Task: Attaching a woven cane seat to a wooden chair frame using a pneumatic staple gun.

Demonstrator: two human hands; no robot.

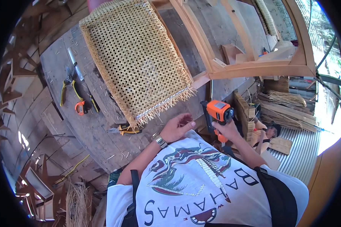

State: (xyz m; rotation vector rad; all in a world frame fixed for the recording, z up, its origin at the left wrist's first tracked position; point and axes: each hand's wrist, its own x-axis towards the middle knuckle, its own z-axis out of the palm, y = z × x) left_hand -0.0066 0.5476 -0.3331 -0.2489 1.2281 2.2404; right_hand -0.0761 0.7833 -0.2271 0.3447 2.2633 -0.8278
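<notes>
My right hand [228, 130] grips an orange-and-black staple gun [218, 109] by its handle, to the right of a woven cane panel [136, 56]. My left hand [177, 128], with a metal watch on its wrist, is in front of the panel's near edge, apart from it. Its fingers are loosely bent, the thumb stands away, and nothing shows in it. The panel lies on a wooden table [98, 140]; frayed cane ends stick out along its rim, and a pale line runs along the near edge. Yellow-and-black pliers [129, 129] lie by its near left corner.
Left of the panel lie yellow-handled cutters [68, 85], an orange tape measure [80, 108], and a silver-bladed tool [75, 63]. A wooden frame [261, 70] stands at the far right. Another person [267, 134] is at lower right, near cane bundles [286, 108]. Wooden pieces [41, 181] are at left.
</notes>
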